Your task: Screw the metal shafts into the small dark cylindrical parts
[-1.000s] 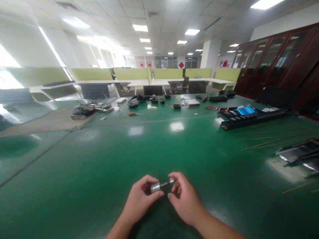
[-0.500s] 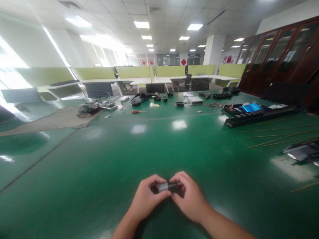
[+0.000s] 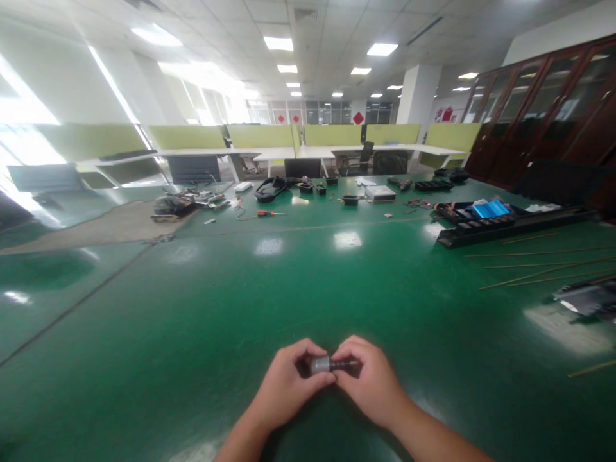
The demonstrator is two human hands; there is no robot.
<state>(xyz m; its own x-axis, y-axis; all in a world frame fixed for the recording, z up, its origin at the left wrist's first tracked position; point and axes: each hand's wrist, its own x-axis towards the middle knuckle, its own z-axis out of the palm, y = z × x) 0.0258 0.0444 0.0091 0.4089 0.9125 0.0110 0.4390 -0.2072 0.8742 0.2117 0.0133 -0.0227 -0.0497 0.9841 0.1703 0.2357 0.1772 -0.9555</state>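
Observation:
Low in the head view, a small part with a grey metal cylinder (image 3: 320, 365) and a thin dark shaft (image 3: 342, 364) lies sideways between my two hands, just above the green tabletop (image 3: 231, 289). My left hand (image 3: 291, 378) curls its thumb and fingers round the cylinder end. My right hand (image 3: 368, 375) pinches at the shaft, close to where it meets the cylinder. The fingertips of both hands nearly touch. The shaft's tip points into my right palm.
Farther back are a red-handled screwdriver (image 3: 265, 213), a black headset-like item (image 3: 270, 189) and a grey box (image 3: 380, 194). A black tray (image 3: 452, 237) and thin rods (image 3: 543, 264) are on the right. Electronic parts (image 3: 178, 204) stand at the left on a bare patch.
Both hands have shifted slightly to the right in the view with the part. The dark shaft shows more clearly between the fingers of my right hand. The scene has moved a little with the camera.

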